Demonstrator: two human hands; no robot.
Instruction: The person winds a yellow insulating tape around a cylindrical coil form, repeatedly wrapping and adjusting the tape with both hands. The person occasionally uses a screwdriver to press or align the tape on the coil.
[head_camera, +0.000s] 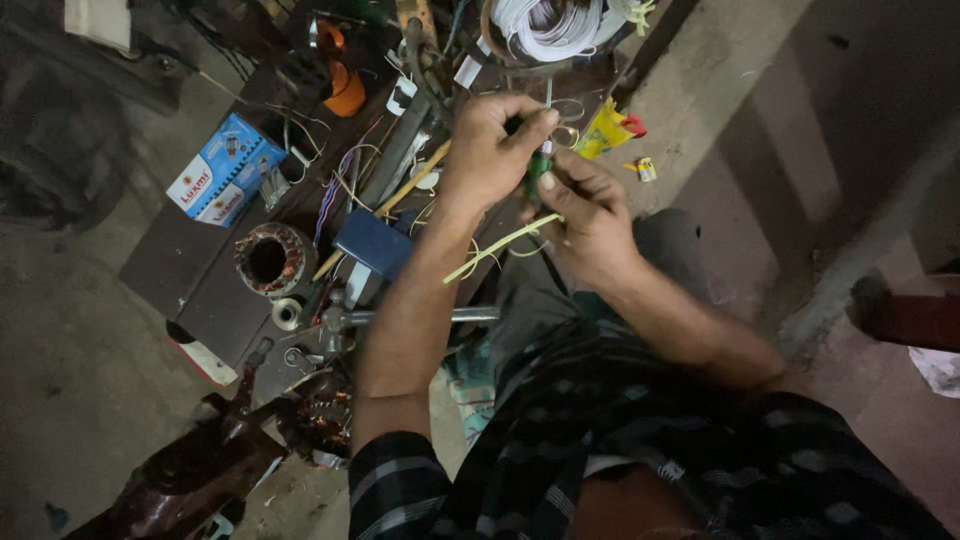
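Between both hands (540, 175), green tool (538, 168)

Cluttered dark counter (185, 265) on a grey concrete floor (60, 400).

On the counter lie a blue and white cardboard box (225, 168) near its far left edge, a round copper-wound motor stator (274, 258) just in front of it, a small roll of tape (287, 313) beside the stator, a flat dark blue box (372, 243) to the right, a wooden stick (385, 208), loose coloured wires (335, 185), an orange piece (345, 92) and a coil of white cable (550, 25) at the far end. A yellow packet (608, 128) lies at the right edge.
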